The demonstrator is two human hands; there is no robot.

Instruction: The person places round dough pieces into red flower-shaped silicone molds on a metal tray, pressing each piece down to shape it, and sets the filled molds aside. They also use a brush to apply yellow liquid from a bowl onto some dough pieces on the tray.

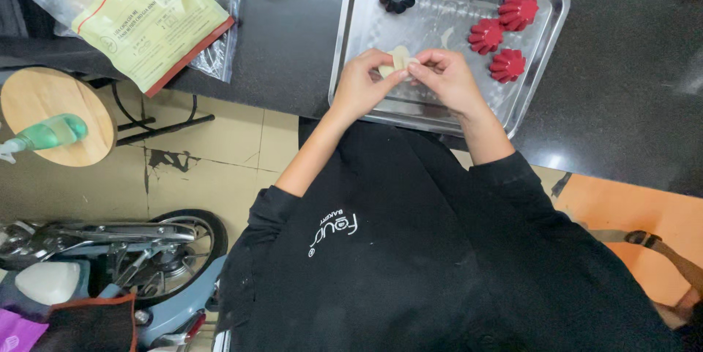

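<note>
Both hands (401, 77) pinch pale dough (396, 60) over steel tray (366, 1) beside red moulds (505, 37).

A black long-sleeved top (439, 264) is worn, its sleeves pushed up to the elbows; a small white printed logo (333, 233) is seen on the chest.
</note>
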